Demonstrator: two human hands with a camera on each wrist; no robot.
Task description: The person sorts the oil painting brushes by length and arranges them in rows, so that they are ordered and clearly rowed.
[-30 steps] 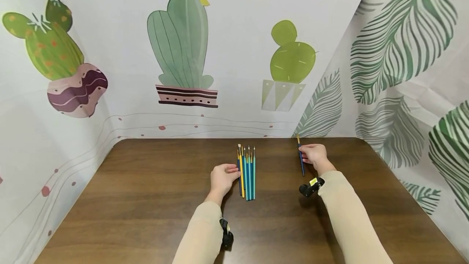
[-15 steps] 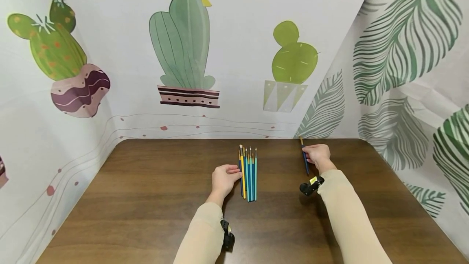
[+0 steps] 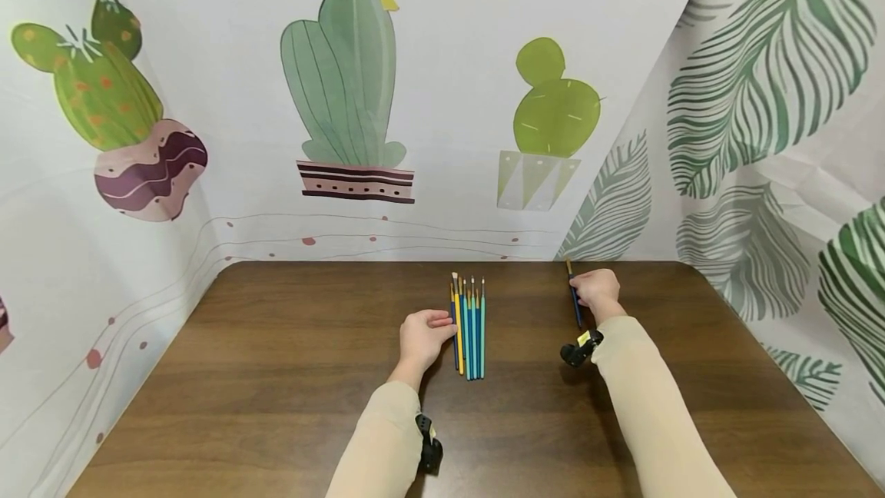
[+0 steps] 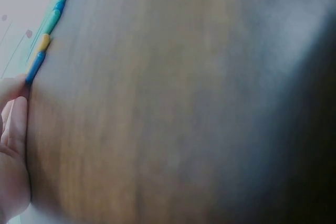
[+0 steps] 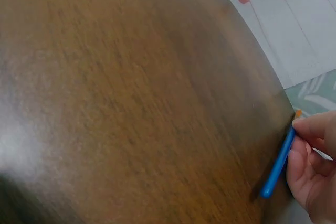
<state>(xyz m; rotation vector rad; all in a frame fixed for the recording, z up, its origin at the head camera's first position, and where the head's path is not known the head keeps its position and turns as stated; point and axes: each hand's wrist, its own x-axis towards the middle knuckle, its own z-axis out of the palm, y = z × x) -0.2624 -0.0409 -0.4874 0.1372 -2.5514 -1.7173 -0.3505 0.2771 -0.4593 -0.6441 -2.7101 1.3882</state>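
Observation:
Several paintbrushes (image 3: 474, 340) lie side by side in a row on the table, bristles toward the wall. Their handles are blue, yellow and teal. My left hand (image 3: 420, 338) rests at the row's left side, its fingertips touching the leftmost blue brush; in the left wrist view that blue handle (image 4: 35, 67) meets a fingertip. Farther right, my right hand (image 3: 596, 288) pinches a single dark blue paintbrush (image 3: 576, 304) near the table's back edge. The right wrist view has its blue handle (image 5: 278, 167) between thumb and fingers, low over or on the tabletop.
The brown wooden table (image 3: 276, 406) runs back to a white wall covering (image 3: 456, 98) printed with cacti and leaves. A black wrist camera (image 3: 430, 448) sits on the left sleeve, another black camera (image 3: 579, 350) on the right one.
The right hand and its wrist camera have shifted slightly, with the single paintbrush staying near the back edge. My left hand has stayed against the row. The head view has moved a little.

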